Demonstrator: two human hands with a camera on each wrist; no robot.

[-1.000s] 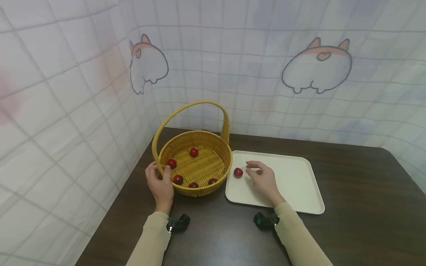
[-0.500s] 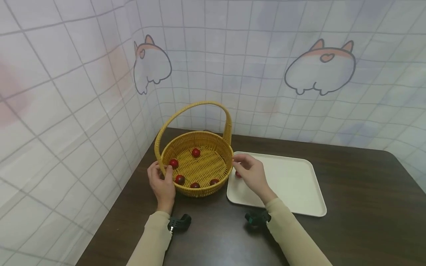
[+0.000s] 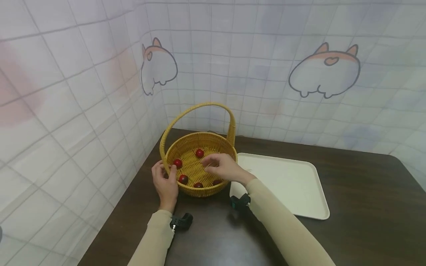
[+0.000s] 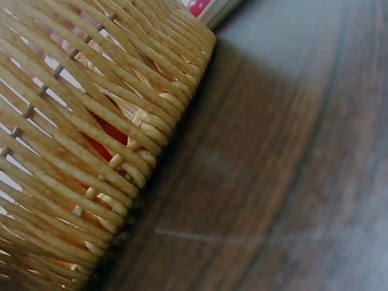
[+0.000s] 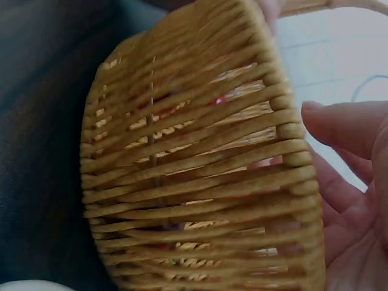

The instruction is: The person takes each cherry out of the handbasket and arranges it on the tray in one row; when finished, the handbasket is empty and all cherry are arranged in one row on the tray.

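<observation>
My left hand [image 3: 166,186] grips the left side of a yellow wicker basket [image 3: 208,191] at the foot of its tall handle, thumb over the rim. Several red cherries lie inside, one near the back [image 3: 199,153], another by the left wall [image 3: 178,163]. My right hand [image 3: 222,167] is over the basket's right half, fingers bent and thumb apart, with nothing visible between them. In the right wrist view the thumb [image 5: 345,124] is beside the basket's rim. One cherry [image 4: 197,6] sits by the tray's edge; in the head view only its stem shows past my right arm.
A white tray [image 3: 299,184] lies just right of the basket on a dark wooden table [image 3: 359,192]. Behind and to the left hangs a pale checked cloth [image 3: 253,77] with corgi drawings, close to the basket's handle.
My right hand has moved left from over the tray, across the basket's rim, to above its inside. My left hand keeps its grip. The view has shifted slightly.
</observation>
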